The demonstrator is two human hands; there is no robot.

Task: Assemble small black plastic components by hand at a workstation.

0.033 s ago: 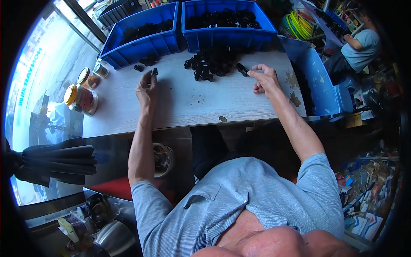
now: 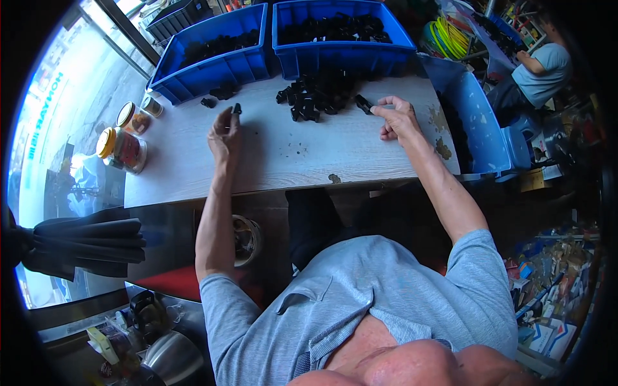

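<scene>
My left hand (image 2: 223, 133) is raised over the left part of the white table (image 2: 283, 161), pinching a small black plastic part (image 2: 237, 108) between thumb and fingertips. On the table's right side, my right hand (image 2: 398, 119) has its thumb and fingertips at a longer black plastic piece (image 2: 363, 103), which it grips at one end. Between the hands, nearer the far edge, lies a heap of black plastic parts (image 2: 310, 98). A smaller group of black parts (image 2: 223, 92) lies beyond my left hand.
Two blue bins (image 2: 347, 50) of black parts stand along the far edge. Lidded jars (image 2: 125, 151) stand at the left. A larger blue tub (image 2: 479, 122) adjoins the table's right side. At the far right sits another person (image 2: 541, 74). A round container (image 2: 244, 241) is below the table.
My left hand has shifted slightly to the right with the small black part. My right hand looks almost unmoved.
</scene>
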